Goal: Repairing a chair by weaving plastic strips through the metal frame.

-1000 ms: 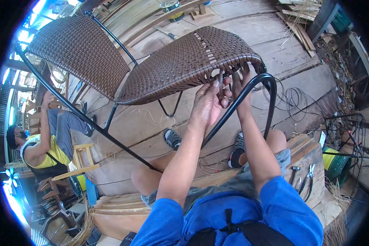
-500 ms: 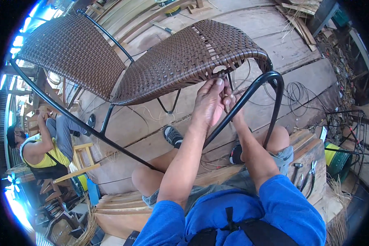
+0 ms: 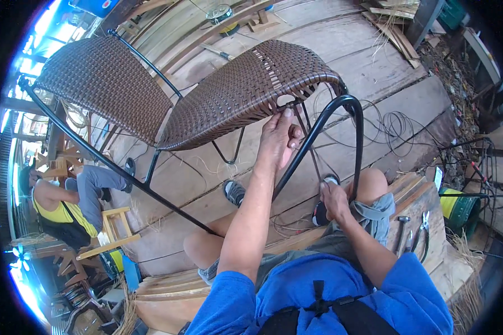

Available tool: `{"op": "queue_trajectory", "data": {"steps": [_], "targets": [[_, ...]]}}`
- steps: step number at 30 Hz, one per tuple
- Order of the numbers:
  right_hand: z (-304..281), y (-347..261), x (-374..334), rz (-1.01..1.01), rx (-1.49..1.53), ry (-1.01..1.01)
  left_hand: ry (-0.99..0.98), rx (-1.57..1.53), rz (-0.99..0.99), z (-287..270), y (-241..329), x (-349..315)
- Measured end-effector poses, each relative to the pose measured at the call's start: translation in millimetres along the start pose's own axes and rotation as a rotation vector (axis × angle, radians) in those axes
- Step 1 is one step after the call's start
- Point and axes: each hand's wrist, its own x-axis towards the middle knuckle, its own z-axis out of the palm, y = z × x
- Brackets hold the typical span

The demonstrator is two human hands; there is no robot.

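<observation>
A brown woven chair [image 3: 229,97] on a black metal frame [image 3: 318,129] stands in front of me, its seat edge turned toward my knees. My left hand [image 3: 277,140] pinches a dark weaving strand against the seat's front edge, just under an oval gap in the weave. From there the strand [image 3: 313,153] hangs down past the frame's bent leg. Close to my right knee, my right hand [image 3: 334,200] is closed around the strand's lower part. Its fingertips are partly hidden.
At my right, a hammer [image 3: 401,231] and pliers [image 3: 425,229] lie on the wooden bench [image 3: 439,245]. Coiled strand [image 3: 397,131] spreads over the floor boards. A person in a yellow top [image 3: 56,209] sits at the left near a small wooden frame [image 3: 113,226].
My right hand has moved from beside the left hand down and toward my right knee, drawing the strand out. My left hand stays at the seat edge. The view has shifted slightly.
</observation>
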Motion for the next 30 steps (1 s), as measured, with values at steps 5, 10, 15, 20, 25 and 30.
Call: {"op": "queue_trajectory", "data": {"steps": [5, 10, 15, 20, 25, 30], "targets": [[-56, -59, -40, -0.421, 0.056, 0.487, 0.034, -0.062, -0.021, 2, -4, 1], [-72, -128, 33, -0.484, 0.367, 0.555, 0.042, -0.04, -0.012, 2, -2, 2], [-61, -139, 90, -0.236, 0.906, 0.118, 0.049, -0.007, -0.017, 3, -2, 4], [-72, -137, 70, -0.339, 0.737, 0.253, 0.032, -0.024, -0.013, -1, -9, 1], [-82, -150, 54, -0.311, 0.823, 0.297, 0.049, 0.016, -0.014, -7, -12, -5], [-82, -149, 51, -0.279, 0.776, 0.285, 0.028, 0.055, 0.031, -5, -11, -9]]}}
